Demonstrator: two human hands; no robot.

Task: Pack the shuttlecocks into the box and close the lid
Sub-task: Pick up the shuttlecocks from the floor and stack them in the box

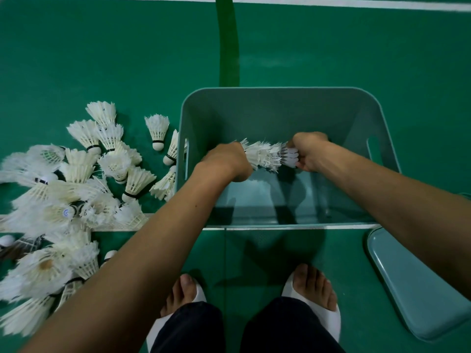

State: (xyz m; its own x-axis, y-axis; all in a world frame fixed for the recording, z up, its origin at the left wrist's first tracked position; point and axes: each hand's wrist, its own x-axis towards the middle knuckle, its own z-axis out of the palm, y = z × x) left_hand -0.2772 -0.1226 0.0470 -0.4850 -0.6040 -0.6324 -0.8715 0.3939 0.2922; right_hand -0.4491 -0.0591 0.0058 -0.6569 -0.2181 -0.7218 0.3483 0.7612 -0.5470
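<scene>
Teal plastic makes up the open box (pixel 280 90), which stands on the green court floor (pixel 102 59) with a handle slot in each side wall. Both arms reach down into it. Between them lies a row of nested shuttlecocks (pixel 265 155), white feathers pushed one into another, held level across the middle of the box. The left hand (pixel 226 159) has its fingers curled round the left end of the row. The right hand (pixel 309 151) grips the right end, where rounded white feather tips show against its fingers. The row sits below the rim and well apart from the far wall; whether it touches the bottom I cannot tell.

Outside the box, just beside its left wall, a loose pile of shuttlecocks (pixel 63 200) spreads over the floor, some upright on their cork heads, most tipped over. The nearest few touch or nearly touch the wall. The lid (pixel 418 284), the same teal, lies flat on the floor to the right of the box, partly under the right forearm. Near the bottom edge, two feet in white slippers (pixel 328 317) stand close to the box's near wall.
</scene>
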